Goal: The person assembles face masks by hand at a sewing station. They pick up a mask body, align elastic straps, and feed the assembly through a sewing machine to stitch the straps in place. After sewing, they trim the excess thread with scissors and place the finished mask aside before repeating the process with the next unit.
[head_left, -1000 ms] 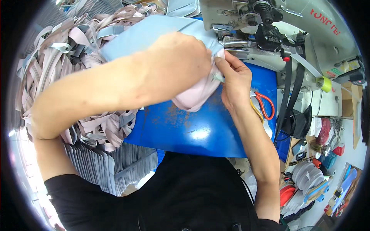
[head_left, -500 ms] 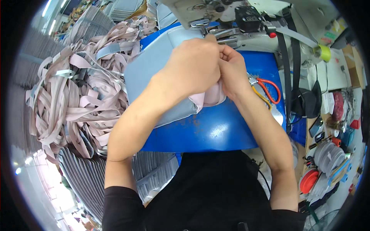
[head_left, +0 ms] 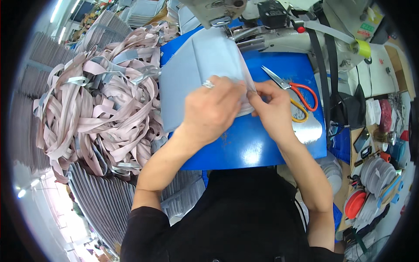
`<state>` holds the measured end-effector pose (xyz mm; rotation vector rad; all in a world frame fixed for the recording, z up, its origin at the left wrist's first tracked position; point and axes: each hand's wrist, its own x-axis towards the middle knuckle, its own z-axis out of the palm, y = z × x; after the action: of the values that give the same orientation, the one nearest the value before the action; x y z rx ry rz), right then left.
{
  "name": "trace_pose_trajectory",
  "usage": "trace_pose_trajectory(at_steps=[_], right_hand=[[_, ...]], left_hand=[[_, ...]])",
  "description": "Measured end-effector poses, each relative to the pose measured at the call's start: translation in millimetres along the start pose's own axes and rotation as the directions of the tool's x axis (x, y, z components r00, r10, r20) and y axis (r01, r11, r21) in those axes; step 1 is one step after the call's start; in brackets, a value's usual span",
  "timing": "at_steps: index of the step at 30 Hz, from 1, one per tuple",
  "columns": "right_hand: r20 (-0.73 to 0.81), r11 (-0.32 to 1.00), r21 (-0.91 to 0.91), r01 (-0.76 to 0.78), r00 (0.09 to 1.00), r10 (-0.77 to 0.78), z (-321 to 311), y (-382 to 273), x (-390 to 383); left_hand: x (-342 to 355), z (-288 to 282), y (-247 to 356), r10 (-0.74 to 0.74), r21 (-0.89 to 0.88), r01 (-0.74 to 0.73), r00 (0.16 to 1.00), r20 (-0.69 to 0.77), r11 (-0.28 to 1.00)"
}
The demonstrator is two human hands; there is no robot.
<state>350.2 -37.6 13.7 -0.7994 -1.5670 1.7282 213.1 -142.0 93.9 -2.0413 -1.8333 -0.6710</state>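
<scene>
A light blue-grey fabric panel (head_left: 187,70) lies on the blue sewing table, its far end by the needle and presser foot (head_left: 228,31) of the sewing machine. A pale pink strip (head_left: 245,70) runs along its right edge. My left hand (head_left: 214,107), wearing a ring and slightly blurred, rests over the panel with curled fingers gripping near that edge. Across from it, my right hand (head_left: 274,107) pinches the same edge between thumb and fingers. The fingertips of both hands almost meet. Just right of my right hand lie scissors (head_left: 297,89) with red and yellow handles.
Tangled pinkish zipper tape (head_left: 104,105) is heaped at the left edge of the blue table (head_left: 244,150). Stacked grey panels (head_left: 102,201) stand below and behind it. Black straps (head_left: 331,70) hang at the right, beside a cluttered shelf of spools (head_left: 377,172).
Both hands have come back from the needle toward me along the panel's edge. The panel has turned straighter, and its near corner no longer hangs toward me. The scissors' blades are now uncovered.
</scene>
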Motion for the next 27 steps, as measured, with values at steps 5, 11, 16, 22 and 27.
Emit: trace_pose_trajectory(at_steps=[5, 11, 16, 22, 27], right_hand=[[0.059, 0.943, 0.276, -0.186, 0.982, 0.177, 7, -14, 0], [0.059, 0.901, 0.385, -0.202, 0.979, 0.195, 25, -12, 31], [0.018, 0.871, 0.446, -0.204, 0.976, 0.219, 39, -12, 59], [-0.099, 0.881, 0.462, -0.104, 0.981, 0.167, 50, -20, 77], [-0.172, 0.941, 0.333, -0.06, 0.977, 0.123, 55, -16, 82]], left_hand=[[6, 16, -8, 0.044, 0.046, -0.044, 0.999, -0.011, 0.998], [29, 16, -35, 0.068, 0.078, -0.072, 0.996, 0.05, 0.994], [43, 18, -60, 0.017, 0.078, -0.026, 0.993, 0.115, 0.997], [16, 15, -47, -0.001, -0.07, 0.003, 0.999, 0.035, 0.998], [-24, 41, -32, -0.221, -0.118, 0.217, 0.975, -0.024, 0.969]])
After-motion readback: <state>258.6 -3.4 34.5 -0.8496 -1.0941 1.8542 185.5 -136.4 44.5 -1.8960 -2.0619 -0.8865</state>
